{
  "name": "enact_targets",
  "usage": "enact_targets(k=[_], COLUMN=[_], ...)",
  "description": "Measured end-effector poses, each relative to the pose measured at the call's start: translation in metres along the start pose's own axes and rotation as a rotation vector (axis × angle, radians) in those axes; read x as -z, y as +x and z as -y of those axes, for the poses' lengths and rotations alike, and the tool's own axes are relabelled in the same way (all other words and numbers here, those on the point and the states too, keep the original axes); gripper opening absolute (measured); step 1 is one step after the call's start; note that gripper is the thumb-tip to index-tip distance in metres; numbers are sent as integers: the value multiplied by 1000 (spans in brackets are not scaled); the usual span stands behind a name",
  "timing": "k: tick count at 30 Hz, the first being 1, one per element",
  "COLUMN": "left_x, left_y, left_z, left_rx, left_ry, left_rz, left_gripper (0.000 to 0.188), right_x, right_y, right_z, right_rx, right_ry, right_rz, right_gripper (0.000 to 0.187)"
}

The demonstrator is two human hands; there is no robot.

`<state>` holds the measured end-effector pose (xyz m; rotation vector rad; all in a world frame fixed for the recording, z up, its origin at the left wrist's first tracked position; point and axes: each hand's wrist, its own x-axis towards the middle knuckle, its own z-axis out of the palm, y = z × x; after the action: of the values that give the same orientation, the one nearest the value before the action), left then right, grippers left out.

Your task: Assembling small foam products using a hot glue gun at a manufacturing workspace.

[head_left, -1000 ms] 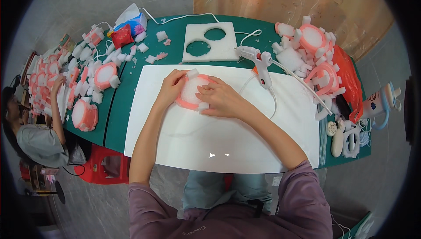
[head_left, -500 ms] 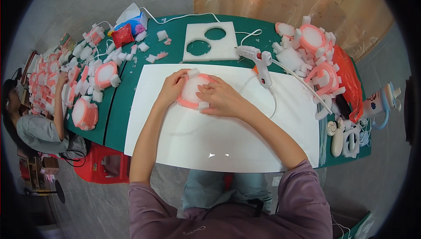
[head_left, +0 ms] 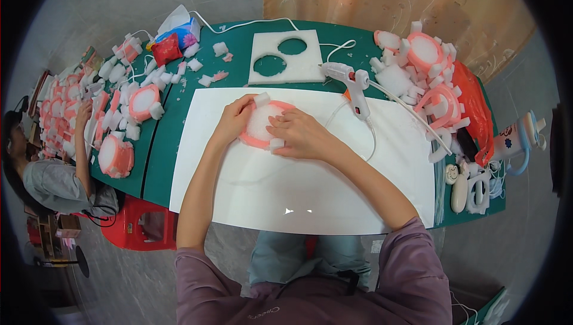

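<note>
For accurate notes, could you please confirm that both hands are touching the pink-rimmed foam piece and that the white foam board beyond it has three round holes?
Not quite: in the head view, the white foam board has two round holes, not three. The left hand and right hand are touching the pink-rimmed foam piece.

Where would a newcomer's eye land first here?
Probably on the left hand and right hand touching a pink-rimmed foam disc over the white sheet. Next, the glue gun at the sheet's far edge, then the red bag beside heaped foam on the right.
</note>
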<state>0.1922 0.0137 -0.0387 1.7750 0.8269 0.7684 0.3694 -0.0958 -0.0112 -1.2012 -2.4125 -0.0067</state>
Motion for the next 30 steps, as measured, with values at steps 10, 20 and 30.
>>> enact_targets(k=[10, 20, 30], left_x=[-1, -2, -2], left_y=[0, -1, -2], left_z=[-3, -7, -15], left_rx=[-12, 20, -12], left_ry=[64, 49, 154], left_rz=[4, 10, 2], left_gripper=[27, 27, 29], right_x=[-3, -1, 1], right_y=[-2, -1, -2], right_z=[0, 1, 2], right_rx=[-27, -29, -29], right_ry=[23, -7, -3], right_rz=[-14, 24, 19], right_gripper=[44, 45, 47])
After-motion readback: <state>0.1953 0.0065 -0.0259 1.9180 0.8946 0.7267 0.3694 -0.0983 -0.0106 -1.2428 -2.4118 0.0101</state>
